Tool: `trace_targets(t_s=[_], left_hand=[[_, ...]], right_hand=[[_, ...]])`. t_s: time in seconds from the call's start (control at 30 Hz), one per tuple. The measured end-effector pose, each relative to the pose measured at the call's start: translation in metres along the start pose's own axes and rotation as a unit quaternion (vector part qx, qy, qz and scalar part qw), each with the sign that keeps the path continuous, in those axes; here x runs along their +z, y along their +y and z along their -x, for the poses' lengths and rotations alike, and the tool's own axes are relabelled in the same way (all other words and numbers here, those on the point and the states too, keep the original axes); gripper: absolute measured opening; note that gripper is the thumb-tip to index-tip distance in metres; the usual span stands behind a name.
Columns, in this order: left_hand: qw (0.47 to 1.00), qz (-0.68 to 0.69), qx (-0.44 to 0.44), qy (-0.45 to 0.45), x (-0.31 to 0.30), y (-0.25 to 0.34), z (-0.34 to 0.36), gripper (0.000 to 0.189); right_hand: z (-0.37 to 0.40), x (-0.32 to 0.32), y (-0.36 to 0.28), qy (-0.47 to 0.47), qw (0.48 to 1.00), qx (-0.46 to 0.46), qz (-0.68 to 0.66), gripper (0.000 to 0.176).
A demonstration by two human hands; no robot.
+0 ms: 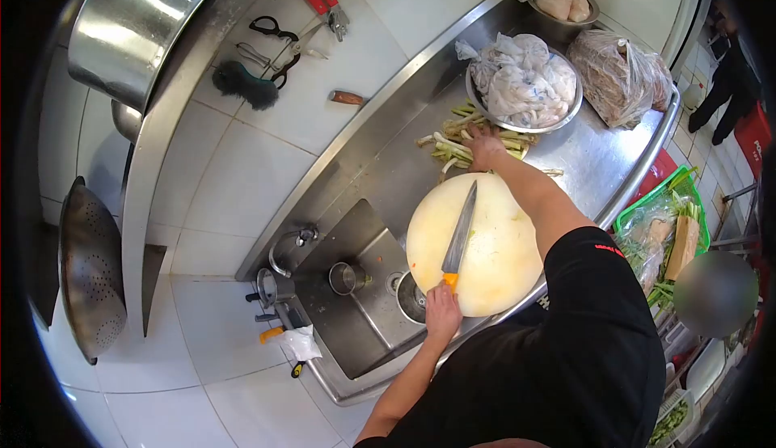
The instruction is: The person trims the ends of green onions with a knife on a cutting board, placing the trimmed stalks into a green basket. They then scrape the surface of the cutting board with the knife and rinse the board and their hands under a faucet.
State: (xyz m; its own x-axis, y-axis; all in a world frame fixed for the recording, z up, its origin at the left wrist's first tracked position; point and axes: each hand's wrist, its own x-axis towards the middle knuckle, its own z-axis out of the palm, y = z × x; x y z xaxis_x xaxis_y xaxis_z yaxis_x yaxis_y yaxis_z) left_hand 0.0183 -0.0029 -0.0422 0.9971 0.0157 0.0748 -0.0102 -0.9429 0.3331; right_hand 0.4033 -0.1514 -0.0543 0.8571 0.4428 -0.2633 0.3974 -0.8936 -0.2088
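Observation:
My left hand is closed around the yellow handle of a kitchen knife. The blade lies over a thick round cutting board, pointing away from me. Reaching past the board, my right hand is on a pile of pale green vegetable stalks, its fingers curled down among them and partly hidden. The stalks rest on the metal counter, against a steel bowl that holds knotted plastic bags of something pale.
Behind that bowl are a plastic-wrapped brownish bundle and a smaller bowl of pale meat. A sink with a metal cup lies left of the board. Scissors hang on the wall; a green basket stands at right.

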Motion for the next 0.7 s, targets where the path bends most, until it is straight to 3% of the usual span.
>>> trace_targets(t_s=[0.07,0.3,0.6,0.7], left_hand=[[1.0,0.004,-0.004,0.009,-0.007,0.001,0.0,0.034],[1.0,0.012,-0.019,-0.014,-0.017,-0.009,0.006,0.034],[0.998,0.04,-0.048,-0.013,-0.021,-0.014,0.014,0.035],[0.997,0.054,-0.059,0.006,-0.021,-0.01,0.015,0.033]], right_hand=[[0.0,0.016,0.018,0.034,0.998,-0.049,0.004,0.084],[0.056,-0.009,0.031,0.02,0.999,-0.031,0.019,0.066],[0.135,0.002,0.09,0.031,0.997,-0.033,0.058,0.073],[0.181,0.008,0.125,0.043,0.996,0.028,0.067,0.076]])
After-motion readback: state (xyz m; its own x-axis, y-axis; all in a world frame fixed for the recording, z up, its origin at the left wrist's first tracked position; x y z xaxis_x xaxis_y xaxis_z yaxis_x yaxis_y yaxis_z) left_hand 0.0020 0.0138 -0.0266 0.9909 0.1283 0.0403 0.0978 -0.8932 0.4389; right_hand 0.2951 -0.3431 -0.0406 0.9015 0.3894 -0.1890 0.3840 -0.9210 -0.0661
